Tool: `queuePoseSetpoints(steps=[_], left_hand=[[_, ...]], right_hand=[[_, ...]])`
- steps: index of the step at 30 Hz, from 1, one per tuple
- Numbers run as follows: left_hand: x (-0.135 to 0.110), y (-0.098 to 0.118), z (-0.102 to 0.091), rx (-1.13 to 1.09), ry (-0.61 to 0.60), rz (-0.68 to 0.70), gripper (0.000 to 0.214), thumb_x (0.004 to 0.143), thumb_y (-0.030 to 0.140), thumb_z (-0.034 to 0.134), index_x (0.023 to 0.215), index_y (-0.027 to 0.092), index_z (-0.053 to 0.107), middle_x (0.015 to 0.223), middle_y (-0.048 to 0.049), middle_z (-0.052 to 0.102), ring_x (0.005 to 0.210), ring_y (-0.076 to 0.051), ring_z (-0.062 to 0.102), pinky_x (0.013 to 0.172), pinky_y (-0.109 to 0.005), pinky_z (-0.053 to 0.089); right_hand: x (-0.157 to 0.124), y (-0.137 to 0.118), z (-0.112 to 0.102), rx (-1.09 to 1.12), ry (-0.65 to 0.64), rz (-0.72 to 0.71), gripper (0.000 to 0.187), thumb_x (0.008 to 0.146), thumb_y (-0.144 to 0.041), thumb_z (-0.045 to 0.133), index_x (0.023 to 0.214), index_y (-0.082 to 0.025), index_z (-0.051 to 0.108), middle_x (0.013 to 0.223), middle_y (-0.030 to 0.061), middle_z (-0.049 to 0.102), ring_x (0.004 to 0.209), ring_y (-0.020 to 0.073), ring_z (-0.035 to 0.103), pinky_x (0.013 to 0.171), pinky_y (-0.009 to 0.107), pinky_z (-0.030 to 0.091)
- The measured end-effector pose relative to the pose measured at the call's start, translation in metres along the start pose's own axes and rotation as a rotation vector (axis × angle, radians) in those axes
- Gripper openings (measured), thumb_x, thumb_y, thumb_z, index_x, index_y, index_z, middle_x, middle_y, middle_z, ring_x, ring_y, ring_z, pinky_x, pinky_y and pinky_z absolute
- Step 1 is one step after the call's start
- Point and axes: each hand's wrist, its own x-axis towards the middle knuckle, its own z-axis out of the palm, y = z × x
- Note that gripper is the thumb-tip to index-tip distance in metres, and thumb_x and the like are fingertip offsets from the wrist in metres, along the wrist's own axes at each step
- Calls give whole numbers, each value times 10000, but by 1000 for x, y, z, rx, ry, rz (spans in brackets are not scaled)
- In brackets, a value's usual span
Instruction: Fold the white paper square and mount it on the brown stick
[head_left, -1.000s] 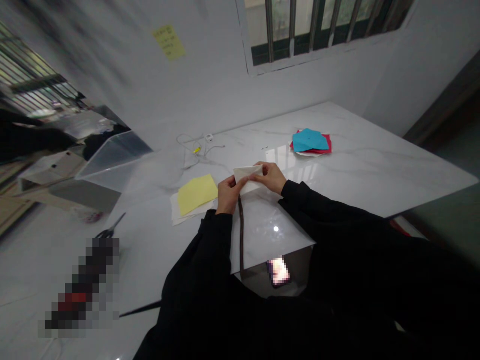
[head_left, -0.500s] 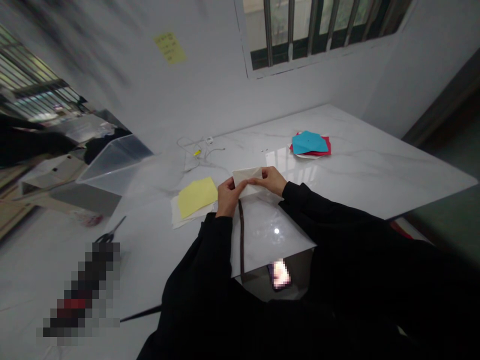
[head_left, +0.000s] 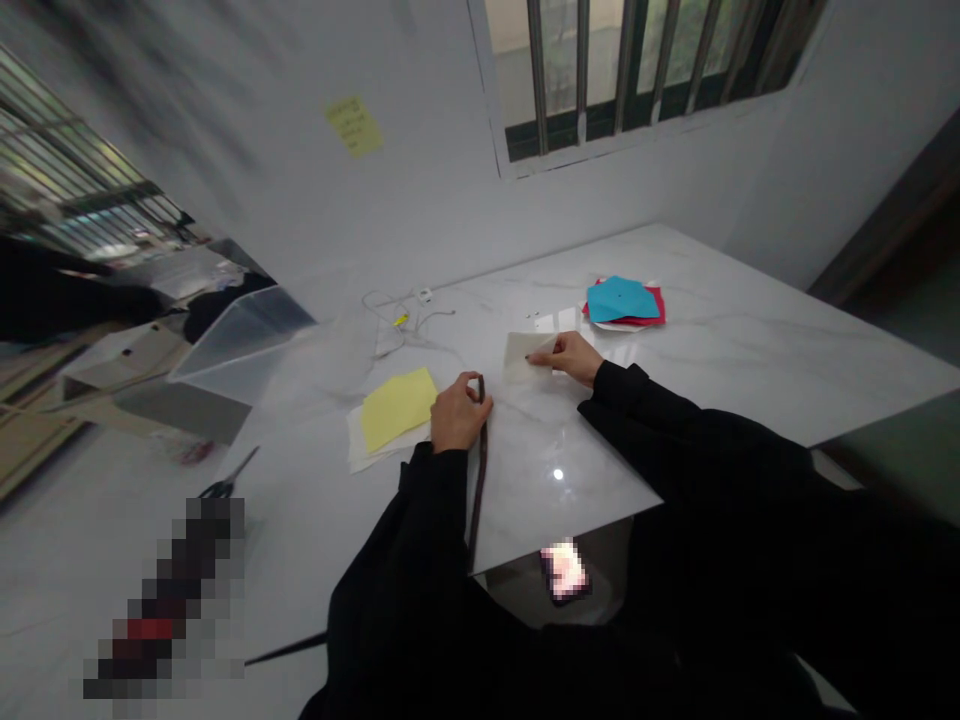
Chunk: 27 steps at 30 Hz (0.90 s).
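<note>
On the white marble table (head_left: 712,340), my right hand (head_left: 568,356) pinches a folded white paper (head_left: 522,354) and holds it low over the surface, a little away from me. My left hand (head_left: 456,413) rests closer to me with its fingers curled around the top end of a dark brown strap (head_left: 477,478) that runs back toward my body. Just left of that hand lies a yellow paper sheet (head_left: 396,406) on top of white sheets.
A stack of blue and red papers (head_left: 624,301) lies further back on the right. A white cable (head_left: 397,318) lies behind the yellow sheet. A clear plastic box (head_left: 236,335) stands at the left, scissors (head_left: 225,483) near it. A phone (head_left: 565,574) lies below the table edge.
My left hand let go of the folded white paper and now holds the strap. My right hand carried the paper away from me, to the right.
</note>
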Motion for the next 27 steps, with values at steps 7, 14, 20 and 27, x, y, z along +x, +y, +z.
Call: queuePoseSetpoints(steps=[7,14,20,27], left_hand=[[5,3,-5,-787,-216,-149,483,758,424,799,1150,145,765,896,-79,772,741,-195,692,764,-336,541],[-1,12,-10,-1063,-317,-176,553,651,453,913,1093,148,784,852,-48,730,687,-135,622,691,-285,511],[-3,14,-12,-1091,-374,-148,514,674,428,906,1099,163,786,858,-31,711,681,-126,601,676,-279,493],[-2,12,-9,-1118,-433,-108,496,681,418,909,1099,177,796,869,-32,720,671,-116,596,673,-278,498]], right_hand=[[-3,-9,0,-357,-183,-190,325,670,-412,884,846,-153,799,802,43,765,744,189,691,720,304,542],[-13,-28,1,-634,-159,-486,185,782,-374,835,860,-206,830,900,53,789,854,206,710,828,319,510],[-14,-31,0,-657,-93,-598,164,827,-375,818,888,-223,833,901,51,784,854,206,690,827,330,509],[-14,-34,1,-680,-139,-656,159,869,-405,802,885,-249,829,902,55,778,928,221,680,894,355,519]])
